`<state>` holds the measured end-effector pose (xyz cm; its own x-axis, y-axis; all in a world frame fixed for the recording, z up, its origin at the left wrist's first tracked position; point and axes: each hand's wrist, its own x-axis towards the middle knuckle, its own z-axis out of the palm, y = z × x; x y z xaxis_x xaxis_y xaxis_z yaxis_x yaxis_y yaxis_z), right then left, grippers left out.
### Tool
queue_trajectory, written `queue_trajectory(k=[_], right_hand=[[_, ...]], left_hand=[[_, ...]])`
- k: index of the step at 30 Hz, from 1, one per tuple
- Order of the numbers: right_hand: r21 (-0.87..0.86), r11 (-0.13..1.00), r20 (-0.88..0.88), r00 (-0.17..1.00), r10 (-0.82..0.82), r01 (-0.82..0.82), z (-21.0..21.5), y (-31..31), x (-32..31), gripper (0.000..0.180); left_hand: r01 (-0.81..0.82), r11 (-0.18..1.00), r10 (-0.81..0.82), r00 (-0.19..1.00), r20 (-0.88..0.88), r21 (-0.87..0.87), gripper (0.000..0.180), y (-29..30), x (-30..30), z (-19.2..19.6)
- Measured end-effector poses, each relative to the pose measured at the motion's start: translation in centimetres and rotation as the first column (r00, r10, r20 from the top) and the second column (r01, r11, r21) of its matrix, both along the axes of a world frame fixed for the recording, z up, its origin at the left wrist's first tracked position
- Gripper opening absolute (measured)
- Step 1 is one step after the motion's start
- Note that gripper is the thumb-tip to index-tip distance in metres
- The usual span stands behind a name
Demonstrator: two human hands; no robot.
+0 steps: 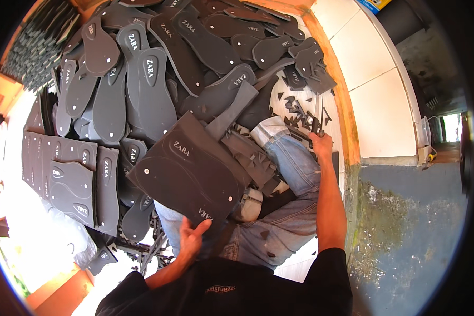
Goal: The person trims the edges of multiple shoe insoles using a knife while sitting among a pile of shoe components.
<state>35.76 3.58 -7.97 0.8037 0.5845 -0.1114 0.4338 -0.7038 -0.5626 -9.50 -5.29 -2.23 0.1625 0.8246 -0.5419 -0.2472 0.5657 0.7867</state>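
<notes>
Flat rubber sheet with sole outlines [187, 171], centre of frame: dark grey, pale printed lettering, small white dots. Heap of cut foam sole shapes [142, 79], upper left: same dark grey, white dots. Denim trousers [295, 168], centre right: faded blue, paler at the knee. Tiled floor [374, 79], upper right: cream, with an orange border strip [342, 105]. Short-sleeved shirt [237, 289], bottom: black.

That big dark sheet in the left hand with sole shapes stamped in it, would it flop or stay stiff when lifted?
The dark sheet probably stays fairly stiff: the left hand grips only its lower edge, yet it spans out flat. It is likely light for its size, since one hand carries it. Its matte surface suggests little slipping.
</notes>
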Motion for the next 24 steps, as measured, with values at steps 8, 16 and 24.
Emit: queue_trajectory(k=[8, 16, 24], right_hand=[[-0.350, 0.917, 0.025, 0.976, 0.215, -0.193, 2.3, -1.4, -1.7, 0.050], [0.103, 0.986, 0.083, 0.989, 0.119, -0.128, 8.2, -8.2, -2.9, 0.030], [0.311, 0.950, -0.511, 0.846, 0.150, 0.020, 9.1, -17.2, -16.8, 0.025]], left_hand=[[0.038, 0.999, -0.033, 0.990, 0.140, -0.029, 0.043, 3.5, -1.0, 1.8], [0.141, 0.987, -0.121, 0.968, 0.218, -0.076, 0.038, 5.6, 5.6, 1.0], [0.208, 0.929, -0.134, 0.960, 0.246, -0.307, 0.034, 3.8, 5.2, 0.0]])
